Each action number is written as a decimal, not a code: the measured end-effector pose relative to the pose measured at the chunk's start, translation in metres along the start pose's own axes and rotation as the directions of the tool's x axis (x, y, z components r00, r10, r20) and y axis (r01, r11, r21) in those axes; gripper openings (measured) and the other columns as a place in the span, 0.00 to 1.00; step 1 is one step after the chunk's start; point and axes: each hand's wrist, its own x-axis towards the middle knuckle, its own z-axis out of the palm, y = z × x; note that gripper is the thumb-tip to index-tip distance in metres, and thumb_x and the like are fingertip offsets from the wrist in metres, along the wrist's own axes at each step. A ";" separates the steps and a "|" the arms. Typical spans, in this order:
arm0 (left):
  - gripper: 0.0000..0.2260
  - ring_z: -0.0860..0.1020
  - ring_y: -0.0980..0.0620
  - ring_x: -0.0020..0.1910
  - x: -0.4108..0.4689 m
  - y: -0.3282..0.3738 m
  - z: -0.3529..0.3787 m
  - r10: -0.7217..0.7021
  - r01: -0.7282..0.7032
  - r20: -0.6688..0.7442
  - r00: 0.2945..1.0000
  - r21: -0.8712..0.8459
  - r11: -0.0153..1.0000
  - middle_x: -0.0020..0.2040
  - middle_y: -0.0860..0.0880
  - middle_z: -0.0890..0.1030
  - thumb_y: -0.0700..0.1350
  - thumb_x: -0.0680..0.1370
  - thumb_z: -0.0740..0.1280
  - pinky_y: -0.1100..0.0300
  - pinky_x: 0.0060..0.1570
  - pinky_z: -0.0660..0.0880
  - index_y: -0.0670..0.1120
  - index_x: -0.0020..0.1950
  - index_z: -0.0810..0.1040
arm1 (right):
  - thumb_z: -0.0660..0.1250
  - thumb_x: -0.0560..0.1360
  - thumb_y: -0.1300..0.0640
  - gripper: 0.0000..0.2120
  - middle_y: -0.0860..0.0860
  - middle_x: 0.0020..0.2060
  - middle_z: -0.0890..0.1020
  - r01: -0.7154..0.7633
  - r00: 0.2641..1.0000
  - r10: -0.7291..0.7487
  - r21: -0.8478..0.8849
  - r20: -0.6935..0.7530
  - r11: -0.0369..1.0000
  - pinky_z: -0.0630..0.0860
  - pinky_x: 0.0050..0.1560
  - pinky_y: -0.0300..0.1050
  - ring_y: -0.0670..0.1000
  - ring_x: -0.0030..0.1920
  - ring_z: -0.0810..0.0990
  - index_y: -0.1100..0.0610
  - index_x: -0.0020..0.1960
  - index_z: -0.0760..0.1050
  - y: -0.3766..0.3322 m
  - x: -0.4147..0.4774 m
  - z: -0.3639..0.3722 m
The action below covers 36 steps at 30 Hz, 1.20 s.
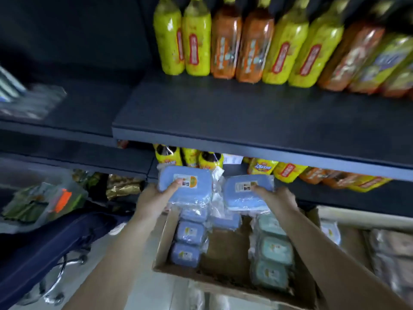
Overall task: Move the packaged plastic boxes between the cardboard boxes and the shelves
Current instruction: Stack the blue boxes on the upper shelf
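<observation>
Reaching forward with a straight arm, the left hand (154,201) grips a blue packaged plastic box (192,194), its thumb pressed on the labelled lid. Just beside it sits a second blue packaged box (239,199), which the right hand (278,198) holds the same way. Both packages are raised over the open cardboard box (165,240), below the dark shelf (245,113). Inside the cardboard box, stacked blue boxes (190,232) line the left side and teal boxes (276,249) the right.
</observation>
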 end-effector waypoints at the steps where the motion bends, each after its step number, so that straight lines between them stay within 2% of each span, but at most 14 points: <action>1: 0.15 0.76 0.50 0.30 -0.006 0.019 -0.009 0.025 -0.025 -0.005 1.000 -0.024 0.999 0.34 0.48 0.79 0.57 0.71 0.72 0.55 0.38 0.77 0.45 0.45 0.80 | 0.69 0.69 0.36 0.33 0.57 0.46 0.76 0.024 1.000 -0.023 -0.005 0.005 1.000 0.66 0.40 0.43 0.56 0.48 0.75 0.64 0.56 0.73 -0.017 -0.012 -0.014; 2: 0.14 0.78 0.49 0.32 -0.014 0.038 -0.018 0.046 -0.047 -0.016 0.999 -0.044 0.998 0.36 0.48 0.79 0.57 0.71 0.72 0.53 0.42 0.78 0.47 0.43 0.79 | 0.68 0.69 0.35 0.30 0.55 0.41 0.74 0.060 0.998 -0.060 -0.021 0.003 0.998 0.65 0.36 0.43 0.55 0.42 0.73 0.63 0.52 0.73 -0.034 -0.025 -0.029; 4: 0.14 0.80 0.48 0.37 -0.027 0.072 -0.035 0.083 -0.085 -0.024 0.996 -0.104 0.991 0.40 0.47 0.81 0.57 0.71 0.72 0.52 0.45 0.80 0.47 0.44 0.78 | 0.65 0.70 0.33 0.28 0.54 0.37 0.73 0.128 0.991 -0.131 -0.058 -0.042 0.990 0.61 0.29 0.42 0.52 0.34 0.70 0.60 0.44 0.71 -0.068 -0.050 -0.058; 7: 0.16 0.82 0.47 0.42 -0.050 0.124 -0.061 0.169 -0.170 -0.021 0.985 -0.190 0.967 0.45 0.47 0.82 0.59 0.71 0.71 0.51 0.48 0.80 0.47 0.48 0.78 | 0.66 0.70 0.35 0.28 0.51 0.29 0.67 0.276 0.954 -0.280 -0.047 -0.108 0.960 0.58 0.27 0.42 0.49 0.28 0.65 0.58 0.31 0.63 -0.113 -0.090 -0.101; 12: 0.20 0.83 0.43 0.45 -0.087 0.192 -0.100 0.297 -0.306 -0.073 0.952 -0.257 0.917 0.46 0.43 0.83 0.60 0.69 0.72 0.49 0.51 0.80 0.44 0.46 0.78 | 0.68 0.71 0.38 0.28 0.51 0.26 0.63 0.498 0.836 -0.495 -0.052 -0.238 0.866 0.58 0.28 0.43 0.50 0.27 0.64 0.57 0.29 0.59 -0.171 -0.149 -0.154; 16: 0.23 0.83 0.46 0.43 -0.112 0.239 -0.128 0.376 -0.399 -0.134 0.917 -0.295 0.868 0.47 0.44 0.83 0.61 0.68 0.73 0.52 0.50 0.80 0.42 0.46 0.78 | 0.69 0.70 0.38 0.25 0.53 0.32 0.73 0.600 0.758 -0.569 -0.004 -0.319 0.800 0.64 0.30 0.41 0.52 0.35 0.72 0.60 0.35 0.71 -0.204 -0.179 -0.185; 18: 0.20 0.83 0.47 0.42 -0.122 0.256 -0.138 0.412 -0.445 -0.170 0.895 -0.309 0.840 0.46 0.45 0.82 0.60 0.69 0.73 0.54 0.50 0.80 0.43 0.44 0.78 | 0.68 0.69 0.37 0.25 0.51 0.31 0.71 0.638 0.714 -0.600 -0.015 -0.361 0.770 0.62 0.29 0.42 0.54 0.36 0.72 0.58 0.33 0.67 -0.217 -0.188 -0.197; 21: 0.19 0.82 0.48 0.44 -0.130 0.275 -0.152 0.448 -0.494 -0.209 0.869 -0.327 0.806 0.48 0.45 0.82 0.59 0.69 0.73 0.58 0.45 0.79 0.44 0.44 0.78 | 0.70 0.69 0.38 0.26 0.50 0.30 0.68 0.694 0.665 -0.622 0.034 -0.412 0.719 0.60 0.29 0.43 0.50 0.32 0.68 0.57 0.31 0.63 -0.236 -0.196 -0.215; 23: 0.19 0.82 0.48 0.45 -0.132 0.287 -0.160 0.459 -0.514 -0.235 0.857 -0.330 0.792 0.49 0.45 0.81 0.59 0.69 0.73 0.58 0.45 0.79 0.43 0.45 0.78 | 0.71 0.68 0.38 0.26 0.51 0.31 0.69 0.708 0.656 -0.624 0.058 -0.424 0.704 0.61 0.29 0.43 0.48 0.31 0.68 0.57 0.32 0.63 -0.246 -0.199 -0.225; 27: 0.20 0.81 0.46 0.48 -0.125 0.307 -0.174 0.474 -0.542 -0.274 0.837 -0.294 0.787 0.51 0.43 0.81 0.59 0.69 0.73 0.52 0.51 0.79 0.43 0.45 0.77 | 0.71 0.67 0.38 0.26 0.52 0.31 0.71 0.717 0.655 -0.621 0.093 -0.431 0.691 0.63 0.30 0.43 0.50 0.32 0.70 0.57 0.32 0.65 -0.263 -0.197 -0.234; 31: 0.25 0.81 0.45 0.48 -0.106 0.322 -0.191 0.465 -0.529 -0.283 0.839 -0.219 0.820 0.49 0.45 0.82 0.64 0.66 0.73 0.49 0.56 0.77 0.43 0.45 0.78 | 0.72 0.68 0.39 0.24 0.53 0.32 0.72 0.715 0.677 -0.621 0.156 -0.394 0.681 0.64 0.30 0.44 0.50 0.32 0.71 0.61 0.35 0.70 -0.284 -0.199 -0.230; 34: 0.27 0.79 0.45 0.49 -0.084 0.332 -0.202 0.433 -0.488 -0.313 0.846 -0.123 0.864 0.50 0.45 0.81 0.66 0.68 0.70 0.53 0.53 0.76 0.42 0.47 0.78 | 0.72 0.69 0.41 0.24 0.54 0.32 0.70 0.717 0.681 -0.623 0.177 -0.384 0.674 0.63 0.31 0.45 0.51 0.31 0.69 0.60 0.34 0.69 -0.302 -0.195 -0.219; 36: 0.31 0.77 0.45 0.50 -0.068 0.339 -0.209 0.417 -0.460 -0.313 0.854 -0.077 0.885 0.52 0.45 0.79 0.67 0.68 0.69 0.55 0.50 0.73 0.39 0.51 0.77 | 0.72 0.69 0.42 0.26 0.53 0.29 0.67 0.717 0.679 -0.619 0.178 -0.394 0.674 0.61 0.30 0.44 0.51 0.29 0.66 0.59 0.30 0.63 -0.314 -0.194 -0.210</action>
